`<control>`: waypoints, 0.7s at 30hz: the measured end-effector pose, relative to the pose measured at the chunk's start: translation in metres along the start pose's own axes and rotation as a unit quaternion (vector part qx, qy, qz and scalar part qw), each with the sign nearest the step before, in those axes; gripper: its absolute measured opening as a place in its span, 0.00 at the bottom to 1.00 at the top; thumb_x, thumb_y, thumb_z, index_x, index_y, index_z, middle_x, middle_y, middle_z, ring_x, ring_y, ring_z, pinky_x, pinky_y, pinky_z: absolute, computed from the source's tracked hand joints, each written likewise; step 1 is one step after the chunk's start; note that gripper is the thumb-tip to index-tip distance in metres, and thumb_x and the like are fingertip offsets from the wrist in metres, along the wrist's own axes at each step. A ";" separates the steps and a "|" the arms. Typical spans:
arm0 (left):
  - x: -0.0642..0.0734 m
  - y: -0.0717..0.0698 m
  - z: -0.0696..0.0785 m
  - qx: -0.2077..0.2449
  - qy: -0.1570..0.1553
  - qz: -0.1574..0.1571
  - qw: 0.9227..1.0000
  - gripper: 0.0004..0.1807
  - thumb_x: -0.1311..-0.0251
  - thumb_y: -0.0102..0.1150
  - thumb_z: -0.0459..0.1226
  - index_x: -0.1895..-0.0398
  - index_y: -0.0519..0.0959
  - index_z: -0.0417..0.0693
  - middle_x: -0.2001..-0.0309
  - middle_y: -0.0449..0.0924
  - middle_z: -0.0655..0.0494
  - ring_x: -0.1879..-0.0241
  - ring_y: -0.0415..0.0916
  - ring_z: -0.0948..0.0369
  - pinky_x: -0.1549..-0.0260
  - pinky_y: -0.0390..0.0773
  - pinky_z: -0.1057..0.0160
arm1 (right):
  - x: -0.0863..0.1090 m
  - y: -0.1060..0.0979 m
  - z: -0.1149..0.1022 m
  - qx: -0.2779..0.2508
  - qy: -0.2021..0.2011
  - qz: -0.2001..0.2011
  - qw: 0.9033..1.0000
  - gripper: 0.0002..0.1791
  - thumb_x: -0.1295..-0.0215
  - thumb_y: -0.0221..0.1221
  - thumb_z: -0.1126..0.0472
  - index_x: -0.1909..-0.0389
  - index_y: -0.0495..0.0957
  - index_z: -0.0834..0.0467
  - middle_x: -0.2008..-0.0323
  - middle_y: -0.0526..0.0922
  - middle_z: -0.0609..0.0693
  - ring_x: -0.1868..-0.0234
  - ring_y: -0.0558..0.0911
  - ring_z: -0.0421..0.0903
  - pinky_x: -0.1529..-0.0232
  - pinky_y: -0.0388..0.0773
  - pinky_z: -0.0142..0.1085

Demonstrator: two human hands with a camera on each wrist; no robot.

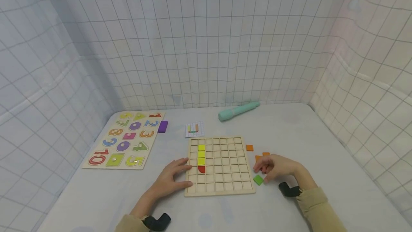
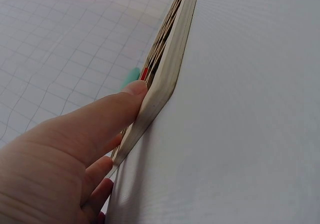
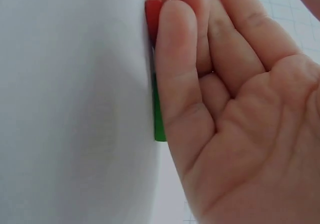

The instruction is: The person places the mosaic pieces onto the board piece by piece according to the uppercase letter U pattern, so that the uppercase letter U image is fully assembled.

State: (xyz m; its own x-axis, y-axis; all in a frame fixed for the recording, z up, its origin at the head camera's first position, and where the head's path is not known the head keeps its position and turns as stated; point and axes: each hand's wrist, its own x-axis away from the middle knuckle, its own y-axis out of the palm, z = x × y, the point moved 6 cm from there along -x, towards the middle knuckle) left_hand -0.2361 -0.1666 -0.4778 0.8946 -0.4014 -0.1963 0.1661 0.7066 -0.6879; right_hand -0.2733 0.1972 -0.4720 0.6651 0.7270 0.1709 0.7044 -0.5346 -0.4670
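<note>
Fingers of your left hand [image 1: 170, 177], head view: loosely spread at one grid board's [image 1: 228, 178] left edge. Right hand [image 1: 277, 165]: fingers bent; can't tell if gripping. Board holds three yellow tiles [image 1: 201, 154], one red piece [image 1: 201, 169]. Right of it: three orange tiles [image 1: 249, 148], one green tile [image 1: 258, 179]. Left wrist: your thumb [image 2: 107, 116] touches the rim. Right wrist: one red block [image 3: 154, 17] at your fingertips.

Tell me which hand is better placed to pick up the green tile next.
Right, probably: the right hand is close beside the green tile, while the left hand touches the opposite edge of the grid board.
</note>
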 end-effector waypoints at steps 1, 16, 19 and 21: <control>0.000 0.000 0.000 0.001 0.000 -0.001 1.000 0.30 0.54 0.69 0.53 0.46 0.78 0.54 0.34 0.65 0.51 0.32 0.55 0.48 0.31 0.46 0.49 | 0.000 0.000 0.000 -0.001 -0.001 0.001 1.000 0.23 0.53 0.71 0.65 0.54 0.79 0.60 0.57 0.81 0.51 0.63 0.75 0.41 0.63 0.77 0.27; -0.001 0.001 -0.003 0.002 -0.002 0.000 1.000 0.30 0.54 0.69 0.54 0.46 0.79 0.54 0.34 0.65 0.52 0.33 0.56 0.48 0.31 0.47 0.49 | 0.003 0.005 -0.011 0.022 0.001 0.020 1.000 0.21 0.58 0.72 0.66 0.58 0.80 0.60 0.62 0.80 0.52 0.64 0.73 0.44 0.65 0.73 0.26; 0.000 0.001 -0.003 0.003 -0.002 -0.001 1.000 0.30 0.54 0.69 0.54 0.46 0.79 0.54 0.34 0.65 0.51 0.33 0.55 0.48 0.31 0.47 0.49 | 0.002 0.006 -0.011 0.028 0.005 0.022 0.999 0.21 0.58 0.72 0.66 0.59 0.81 0.60 0.64 0.79 0.51 0.65 0.72 0.43 0.67 0.73 0.26; 0.000 0.001 -0.002 0.004 -0.002 -0.001 1.000 0.30 0.54 0.69 0.54 0.46 0.78 0.53 0.34 0.65 0.51 0.33 0.55 0.48 0.31 0.47 0.48 | 0.002 0.007 -0.011 0.033 0.007 0.023 0.999 0.20 0.58 0.72 0.66 0.59 0.82 0.59 0.66 0.79 0.50 0.66 0.72 0.43 0.68 0.73 0.26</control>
State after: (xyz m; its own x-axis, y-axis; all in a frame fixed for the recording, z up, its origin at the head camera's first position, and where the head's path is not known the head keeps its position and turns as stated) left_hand -0.2372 -0.1674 -0.4797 0.8959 -0.4004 -0.1924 0.1706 0.7099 -0.6833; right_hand -0.2650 0.1903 -0.4657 0.7004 0.6956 0.1600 0.6552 -0.5377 -0.5306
